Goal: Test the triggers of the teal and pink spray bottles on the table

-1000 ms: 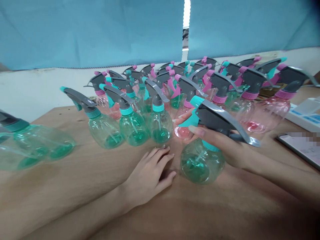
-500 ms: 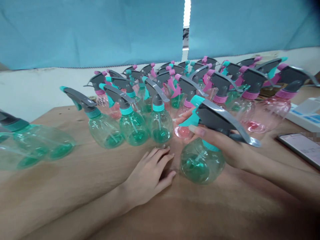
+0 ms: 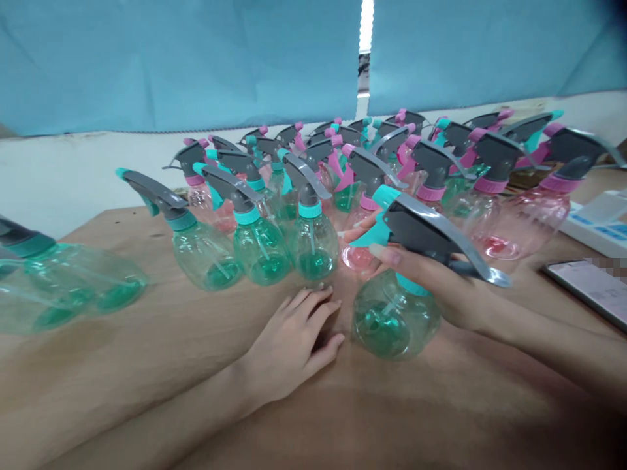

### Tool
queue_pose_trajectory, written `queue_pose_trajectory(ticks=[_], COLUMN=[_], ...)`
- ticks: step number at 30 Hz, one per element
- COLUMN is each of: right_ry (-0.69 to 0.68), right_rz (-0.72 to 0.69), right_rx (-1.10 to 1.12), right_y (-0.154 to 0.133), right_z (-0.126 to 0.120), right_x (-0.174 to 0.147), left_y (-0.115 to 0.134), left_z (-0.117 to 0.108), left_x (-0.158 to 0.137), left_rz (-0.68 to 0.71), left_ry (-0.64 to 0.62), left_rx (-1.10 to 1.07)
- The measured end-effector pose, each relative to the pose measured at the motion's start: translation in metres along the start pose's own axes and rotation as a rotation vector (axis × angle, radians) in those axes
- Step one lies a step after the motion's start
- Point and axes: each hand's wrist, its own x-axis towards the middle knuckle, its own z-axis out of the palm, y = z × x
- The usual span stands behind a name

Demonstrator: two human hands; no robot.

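Observation:
A green spray bottle point(image 3: 396, 320) with a grey head, turquoise nozzle and turquoise trigger is in my right hand point(image 3: 441, 284). The thumb crosses its neck below the trigger, and the other fingers pass behind the head, partly hidden. The bottle stands tilted slightly, close to the table; whether its base touches cannot be made out. My left hand point(image 3: 294, 339) rests on the wooden table point(image 3: 210, 385), fingers loosely spread and holding nothing. Just beyond its fingertips stands another green spray bottle point(image 3: 315, 245) with a turquoise collar.
Several green and pink spray bottles crowd the back, including a pink one point(image 3: 533, 209) at right. More green bottles point(image 3: 102, 277) stand at far left. A phone point(image 3: 588, 287) lies at the right, near a white-and-blue box point(image 3: 600, 219). Blue cloth point(image 3: 196, 65) hangs behind.

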Motion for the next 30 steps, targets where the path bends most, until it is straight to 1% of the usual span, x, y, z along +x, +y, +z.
queue_pose_trajectory(ticks=[3, 5, 12, 21, 23, 27, 30], right_ry=[0.052, 0.055, -0.018, -0.018, -0.005, -0.002, -0.027], right_rz=[-0.058, -0.059, -0.040, -0.044, -0.015, 0.113, 0.150], right_rx=[0.023, 0.021, 0.035, 0.022, 0.021, 0.059, 0.067], right_y=[0.000, 0.000, 0.004, 0.009, 0.012, 0.020, 0.025], right_z=[0.000, -0.001, -0.001, -0.001, -0.002, -0.003, -0.005], right_x=[0.000, -0.001, -0.001, -0.001, -0.001, -0.003, -0.006], left_y=[0.000, 0.000, 0.000, 0.000, 0.000, 0.000, 0.000], left_z=[0.000, 0.000, -0.001, 0.000, 0.001, 0.001, 0.000], left_x=[0.000, 0.000, 0.000, 0.000, 0.000, 0.000, -0.001], left_rz=[-0.002, -0.004, -0.006, -0.014, -0.013, -0.017, -0.016], left_ry=[-0.002, -0.006, -0.015, -0.019, -0.013, -0.011, -0.012], left_rx=[0.000, -0.001, -0.002, -0.008, -0.008, -0.008, -0.007])
